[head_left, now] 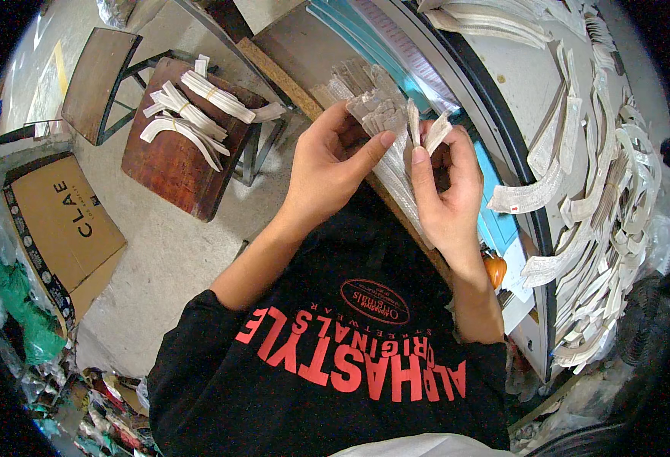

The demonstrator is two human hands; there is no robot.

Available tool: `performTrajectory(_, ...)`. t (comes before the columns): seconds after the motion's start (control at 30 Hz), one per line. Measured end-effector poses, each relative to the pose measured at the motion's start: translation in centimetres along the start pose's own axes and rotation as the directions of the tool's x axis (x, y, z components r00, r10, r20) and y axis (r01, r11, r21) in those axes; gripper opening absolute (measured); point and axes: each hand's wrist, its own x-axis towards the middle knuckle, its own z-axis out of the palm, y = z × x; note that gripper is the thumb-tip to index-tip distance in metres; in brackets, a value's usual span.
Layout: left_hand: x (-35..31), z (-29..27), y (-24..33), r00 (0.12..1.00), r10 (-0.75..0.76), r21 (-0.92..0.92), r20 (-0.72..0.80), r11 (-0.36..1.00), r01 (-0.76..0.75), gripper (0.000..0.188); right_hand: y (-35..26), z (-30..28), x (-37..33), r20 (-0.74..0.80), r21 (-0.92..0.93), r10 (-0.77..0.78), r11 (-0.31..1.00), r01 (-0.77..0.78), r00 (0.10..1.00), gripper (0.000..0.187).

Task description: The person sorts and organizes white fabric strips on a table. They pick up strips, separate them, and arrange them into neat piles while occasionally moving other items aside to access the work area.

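Observation:
My left hand (323, 171) is closed round a fanned stack of greyish-white strips (381, 110), thumb on top and fingers behind. Close beside it, my right hand (451, 194) pinches a few short-looking pale strips (435, 133) between thumb and fingers, their ends pointing up. Both hands are above an open drawer (282, 76), where more long grey strips (396, 179) run down behind and between the hands. How far the held strips extend below my fingers is partly hidden.
Curved pale strips (617, 228) are heaped on the dark-edged white table (503, 76) at right. Blue folders and papers (396, 53) fill the drawer's far side, near an orange object (495, 270). A wooden stool (171, 179) at left bears banded strip bundles (190, 114). A cardboard box (68, 228) stands far left.

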Motion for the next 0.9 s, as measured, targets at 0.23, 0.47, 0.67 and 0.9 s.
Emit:
performTrajectory(0.23,0.0,0.0,-0.2,0.999,0.035,-0.032,0.019,0.999,-0.034,0.044,-1.0,0.0,0.2,0.049,-0.110,-0.064,0.992,0.069,0.997,0.025)
performTrajectory(0.47,0.0,-0.2,-0.3,1.000,0.020,-0.009,0.006,1.000,-0.020,0.043,-1.4,-0.2,0.1,0.042,-0.106,-0.074,0.991,0.078,0.996,0.024)
performTrajectory(0.67,0.0,-0.1,-0.2,1.000,0.017,-0.037,0.006,0.999,-0.016,0.042,-1.2,-0.5,-0.1,-0.003,-0.075,0.001,0.997,-0.002,1.000,0.028)
performTrajectory(0.9,0.0,0.0,0.0,1.000,-0.003,-0.048,-0.003,0.999,0.003,0.041,-1.7,-1.7,-0.4,0.110,-0.478,-0.136,0.861,0.173,0.985,0.047)
